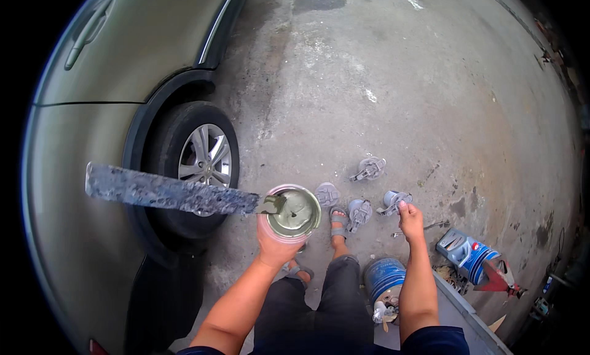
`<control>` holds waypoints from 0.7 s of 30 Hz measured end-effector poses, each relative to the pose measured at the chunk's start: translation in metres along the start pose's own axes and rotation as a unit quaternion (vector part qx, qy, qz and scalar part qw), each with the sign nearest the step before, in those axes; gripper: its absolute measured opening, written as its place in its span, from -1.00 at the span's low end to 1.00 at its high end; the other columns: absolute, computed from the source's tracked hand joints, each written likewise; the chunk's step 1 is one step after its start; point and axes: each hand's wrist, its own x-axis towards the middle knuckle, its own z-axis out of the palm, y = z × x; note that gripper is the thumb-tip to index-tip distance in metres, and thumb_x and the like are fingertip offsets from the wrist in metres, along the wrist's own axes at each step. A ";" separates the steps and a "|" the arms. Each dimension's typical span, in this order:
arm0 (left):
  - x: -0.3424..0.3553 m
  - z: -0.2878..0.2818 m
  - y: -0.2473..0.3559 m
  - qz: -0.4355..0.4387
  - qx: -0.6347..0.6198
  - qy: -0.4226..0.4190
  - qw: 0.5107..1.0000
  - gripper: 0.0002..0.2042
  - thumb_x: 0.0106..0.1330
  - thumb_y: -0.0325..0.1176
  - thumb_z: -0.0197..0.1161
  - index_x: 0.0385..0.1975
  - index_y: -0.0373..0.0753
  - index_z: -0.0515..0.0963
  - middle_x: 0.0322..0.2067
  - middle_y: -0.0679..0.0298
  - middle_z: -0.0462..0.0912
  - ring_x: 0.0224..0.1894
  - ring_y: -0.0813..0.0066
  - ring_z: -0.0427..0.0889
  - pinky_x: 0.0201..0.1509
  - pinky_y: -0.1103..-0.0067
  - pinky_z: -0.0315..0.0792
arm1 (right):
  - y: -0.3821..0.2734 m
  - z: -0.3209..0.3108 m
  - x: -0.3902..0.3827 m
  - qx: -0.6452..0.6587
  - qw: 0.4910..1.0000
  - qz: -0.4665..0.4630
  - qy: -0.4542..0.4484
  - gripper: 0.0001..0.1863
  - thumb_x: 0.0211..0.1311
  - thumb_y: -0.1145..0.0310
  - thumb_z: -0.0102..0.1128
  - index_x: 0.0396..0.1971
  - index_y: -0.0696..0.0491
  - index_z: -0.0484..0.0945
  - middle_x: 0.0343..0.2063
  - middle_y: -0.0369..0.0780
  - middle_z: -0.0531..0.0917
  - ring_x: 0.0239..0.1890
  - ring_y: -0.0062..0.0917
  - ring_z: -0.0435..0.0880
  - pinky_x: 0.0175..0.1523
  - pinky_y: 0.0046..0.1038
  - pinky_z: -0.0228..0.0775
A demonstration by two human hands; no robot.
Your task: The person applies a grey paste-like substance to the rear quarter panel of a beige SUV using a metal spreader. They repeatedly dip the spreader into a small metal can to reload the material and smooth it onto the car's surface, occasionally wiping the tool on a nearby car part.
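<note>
A person stands on a stained concrete floor (393, 78) beside a pale green car (123, 54), seen from above their own head.

The left hand (275, 241) is wrapped around an open tin of grey-green paint (295, 212), fingers clenched on its side from below, holding it upright at about waist height. A long, flat stirring stick (166, 192), crusted with dried grey paint, rests across the tin's rim. Its long axis runs nearly level, out to the person's left over the car's rear wheel (203, 158); its near tip lies in the paint, just above the gripping fingers.

The right hand (410, 220) is held out well apart from the tin, to the right. It pinches a small pale piece between thumb and fingertips; what it is cannot be told. The left hand is the nearer one to the stick.

On the floor ahead of the feet lie several grey, paint-coated spray gun parts (369, 168). By the right leg stands a blue round can (383, 278). Further right lies a blue and white plastic jug (467, 252) with a red patch beside it; its label is too small to make out.
</note>
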 end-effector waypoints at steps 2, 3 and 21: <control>-0.007 -0.026 0.051 -0.017 -0.020 -0.015 1.000 -0.20 -0.17 -0.39 0.60 0.15 -0.32 0.32 0.06 0.08 0.48 0.10 0.23 0.51 0.20 0.40 0.38 | -0.096 0.016 -0.046 -0.167 0.962 -0.218 0.000 -0.70 0.37 0.21 0.16 -0.43 0.15 0.50 -0.64 -0.23 0.53 -0.53 -0.62 0.51 -0.40 -0.48 0.37; -0.007 -0.038 0.076 -0.036 -0.068 -0.021 0.997 -0.21 -0.17 -0.39 0.60 0.14 -0.32 0.34 0.05 0.08 0.49 0.09 0.23 0.52 0.18 0.39 0.39 | -0.141 0.022 -0.071 -0.167 0.949 -0.265 -0.019 -0.75 0.34 0.27 0.18 -0.39 0.16 0.50 -0.55 -0.20 0.55 -0.45 -0.57 0.53 -0.32 -0.47 0.40; -0.116 -0.153 0.185 -0.082 -0.049 0.085 0.992 -0.38 -0.07 -0.25 0.50 0.04 -0.24 0.44 -0.06 0.03 0.52 0.04 -0.03 0.46 0.15 0.26 0.36 | -0.454 0.155 -0.402 -0.209 0.601 -0.691 -0.343 -0.74 0.17 0.38 0.35 -0.29 0.18 0.45 -0.42 -0.14 0.59 -0.40 -0.36 0.59 -0.33 -0.42 0.43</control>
